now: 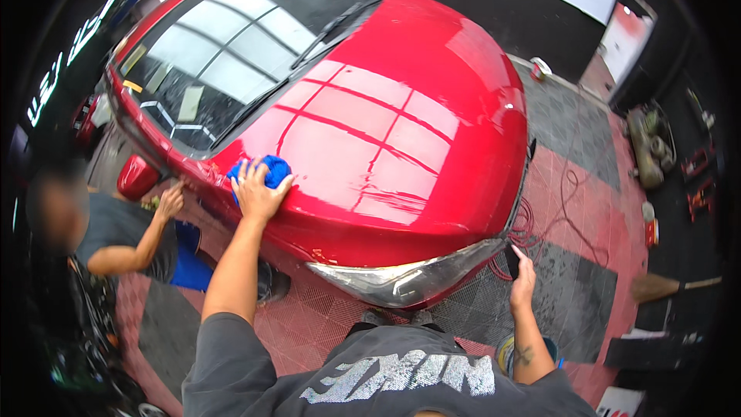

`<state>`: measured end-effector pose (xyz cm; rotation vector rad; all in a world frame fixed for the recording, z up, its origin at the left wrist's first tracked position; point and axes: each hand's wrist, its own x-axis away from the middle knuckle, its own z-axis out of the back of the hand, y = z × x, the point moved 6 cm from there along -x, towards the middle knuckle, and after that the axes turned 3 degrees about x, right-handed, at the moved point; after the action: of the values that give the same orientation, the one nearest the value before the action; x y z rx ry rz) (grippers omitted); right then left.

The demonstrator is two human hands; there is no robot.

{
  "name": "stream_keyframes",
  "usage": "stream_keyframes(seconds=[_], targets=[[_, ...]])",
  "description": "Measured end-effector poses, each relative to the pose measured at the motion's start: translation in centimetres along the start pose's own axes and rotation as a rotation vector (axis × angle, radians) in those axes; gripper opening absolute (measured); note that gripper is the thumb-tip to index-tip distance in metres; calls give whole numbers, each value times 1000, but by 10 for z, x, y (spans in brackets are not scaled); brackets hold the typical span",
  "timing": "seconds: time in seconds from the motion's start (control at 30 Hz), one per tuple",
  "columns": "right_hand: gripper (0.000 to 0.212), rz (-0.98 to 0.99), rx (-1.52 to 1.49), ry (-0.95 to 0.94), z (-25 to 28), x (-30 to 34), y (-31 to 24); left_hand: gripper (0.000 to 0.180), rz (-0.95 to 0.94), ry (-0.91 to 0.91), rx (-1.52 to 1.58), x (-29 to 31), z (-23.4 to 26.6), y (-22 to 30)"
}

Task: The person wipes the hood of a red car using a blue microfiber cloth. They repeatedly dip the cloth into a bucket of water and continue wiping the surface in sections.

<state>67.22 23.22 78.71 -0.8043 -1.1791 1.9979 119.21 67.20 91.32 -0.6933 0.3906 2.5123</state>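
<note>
My left hand [259, 191] has its fingers curled over a bunched blue cloth [276, 171], pressed to the edge of the red car's hood [363, 147] near the base of the windshield. The paint around it looks wet and glossy, with ceiling lights reflected in it. To the right of the headlight [409, 276], my right hand [523, 284] grips a dark, flat object [512, 261] beside the front bumper. Its exact kind is hard to make out.
Another person [127, 235] crouches at the car's left side, one hand near the red side mirror [137, 176]. A bucket [505, 354] stands by my right forearm. A red hose [567, 193] lies on the tiled floor. A broom [656, 287] and an air compressor [648, 145] are along the right wall.
</note>
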Motion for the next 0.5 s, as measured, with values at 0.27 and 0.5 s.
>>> stream_keyframes(seconds=[0.27, 0.5], targets=[[30, -666, -508, 328, 47, 117, 86, 54, -389, -290, 192, 52, -67, 282], [35, -394, -276, 433, 4, 101, 8, 84, -637, -587, 372, 88, -83, 362]])
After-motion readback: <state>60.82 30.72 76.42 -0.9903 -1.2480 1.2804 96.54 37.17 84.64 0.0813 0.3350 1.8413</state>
